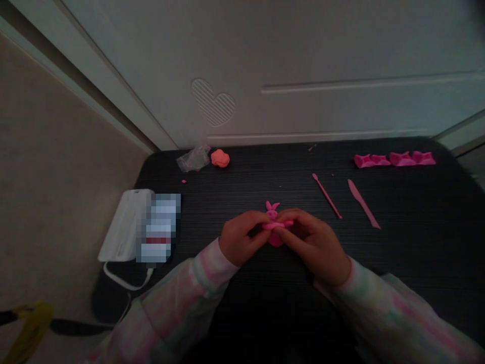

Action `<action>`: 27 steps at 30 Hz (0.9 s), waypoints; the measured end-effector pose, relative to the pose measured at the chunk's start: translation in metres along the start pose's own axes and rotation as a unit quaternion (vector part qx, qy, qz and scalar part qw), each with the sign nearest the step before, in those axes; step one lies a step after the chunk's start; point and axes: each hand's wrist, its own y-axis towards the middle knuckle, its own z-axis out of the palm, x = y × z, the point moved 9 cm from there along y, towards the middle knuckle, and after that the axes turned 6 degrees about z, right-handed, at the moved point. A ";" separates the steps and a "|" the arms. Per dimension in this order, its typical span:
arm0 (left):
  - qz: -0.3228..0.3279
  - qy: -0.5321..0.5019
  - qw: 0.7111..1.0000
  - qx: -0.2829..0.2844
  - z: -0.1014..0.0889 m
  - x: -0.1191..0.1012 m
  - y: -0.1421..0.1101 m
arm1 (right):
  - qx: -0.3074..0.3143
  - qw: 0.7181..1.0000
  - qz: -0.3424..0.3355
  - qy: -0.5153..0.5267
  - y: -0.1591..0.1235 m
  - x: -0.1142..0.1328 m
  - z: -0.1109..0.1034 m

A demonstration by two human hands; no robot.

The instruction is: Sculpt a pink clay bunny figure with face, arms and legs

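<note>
Between my hands, over the middle of the dark table, is a small pink clay rabbit figure [272,214] with two upright ears. A pink strip crosses its body, and a rounder pink part shows below. My left hand [244,236] pinches the figure from the left with thumb and fingertips. From the right, my right hand [316,242] pinches it too, its thumb against the front. The fingers hide part of the body. To the right lie a thin pink modelling tool [327,196] and a flat pink clay knife [362,203].
At the back left, a lump of orange clay [220,158] sits beside a clear plastic wrapper [194,158]. A phone [159,230] and a white power bank [123,225] with a cable lie left. Pink moulded pieces [394,160] line the back right. A white panel [303,60] rises behind the table.
</note>
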 end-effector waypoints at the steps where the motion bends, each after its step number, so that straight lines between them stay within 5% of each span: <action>1: -0.004 -0.004 1.000 0.000 0.000 0.000 0.001 | -0.005 1.000 0.007 0.015 0.000 0.000 -0.001; 15: -0.138 -0.051 0.988 -0.043 -0.005 0.025 -0.006 | -0.105 0.975 0.062 0.184 0.003 -0.014 -0.030; 21: -0.231 -0.143 0.947 -0.173 -0.023 0.056 -0.013 | -0.192 0.925 0.071 0.321 0.014 -0.023 -0.073; 27: -0.224 -0.167 0.950 -0.141 -0.015 0.056 -0.012 | -0.123 0.957 0.099 0.245 0.012 -0.029 -0.041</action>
